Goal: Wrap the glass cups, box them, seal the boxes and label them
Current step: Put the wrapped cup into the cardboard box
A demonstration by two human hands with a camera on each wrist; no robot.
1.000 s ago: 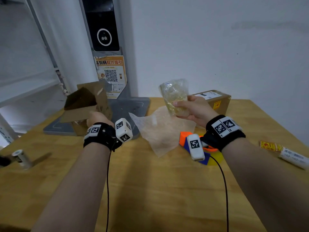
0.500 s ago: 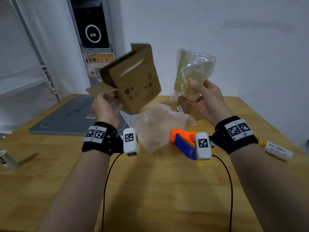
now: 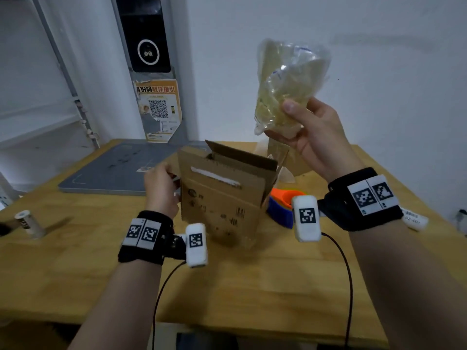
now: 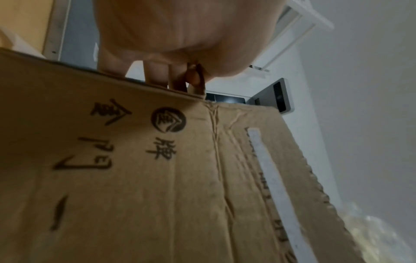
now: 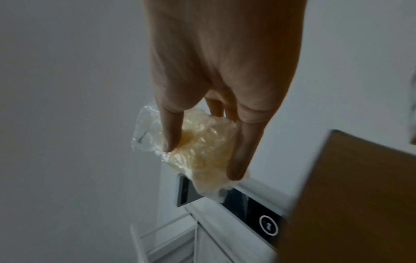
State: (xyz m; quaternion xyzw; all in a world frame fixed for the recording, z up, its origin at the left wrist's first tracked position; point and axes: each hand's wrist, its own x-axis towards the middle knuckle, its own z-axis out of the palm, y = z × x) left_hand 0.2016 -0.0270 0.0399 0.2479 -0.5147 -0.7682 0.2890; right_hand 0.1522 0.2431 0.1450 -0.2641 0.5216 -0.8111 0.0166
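The long pale wooden table (image 3: 252, 286) takes up most of the room in front of the person, set against a plain white wall (image 3: 353, 59) with a dark scanner panel (image 3: 147, 34) and a QR poster (image 3: 159, 109) behind. A flat grey slab (image 3: 113, 170) lies at the table's far left.

Standing on the table, the open brown corrugated cardboard box (image 3: 222, 198) has its flaps up; the left hand (image 3: 161, 190) grips its left wall at the edge, fingers (image 4: 157, 74) curled over the board. It looks light and stiff enough to steady with one hand.

Above and to the right of the box, the right hand (image 3: 313, 137) grasps the glass cup bundled in clear yellowish bubble wrap (image 3: 285, 87) near its lower end, thumb in front, fingers (image 5: 243, 151) behind. I judge it fragile and its film slippery, so a hold round the padded body would be safer than pinching loose wrap.

Smaller things: an orange and blue tape dispenser (image 3: 280, 205) beside the box, and a white roll (image 3: 29, 223) at the far left.
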